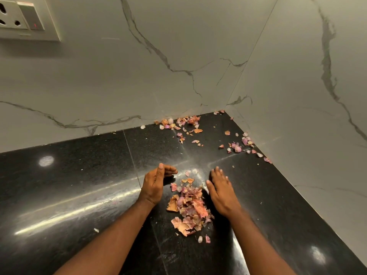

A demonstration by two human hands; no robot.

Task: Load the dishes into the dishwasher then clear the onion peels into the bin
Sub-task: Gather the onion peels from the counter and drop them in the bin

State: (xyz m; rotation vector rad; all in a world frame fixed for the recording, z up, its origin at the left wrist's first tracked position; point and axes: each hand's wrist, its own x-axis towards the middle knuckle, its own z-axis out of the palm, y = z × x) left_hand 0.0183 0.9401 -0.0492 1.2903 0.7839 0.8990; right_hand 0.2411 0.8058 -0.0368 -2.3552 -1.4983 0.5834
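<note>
While heaped on the black bench (pixel 59 185) between both spread hands, left hand (pixel 154 184) and right hand (pixel 222 192), looked papery, feather-light, crumbly: onion peels (pixel 188 207). Best scooped from both flanks, palms cupped underneath. Lay scattered too in the far corner (pixel 186 122).

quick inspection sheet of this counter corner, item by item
surface: black granite counter, glossy, streaked, crumbs on it
job's things: onion peel pile gathered between the hands; scattered peels along the back wall, more peels by the right wall; dishes, dishwasher, bin nothing seen
clutter: white scrap near the left forearm
hands: left hand on edge, cupped, left of the pile; right hand flat, right of it; neither has a grip on anything
cables: nothing seen
surroundings: marble-look walls; wall socket upper left
</note>
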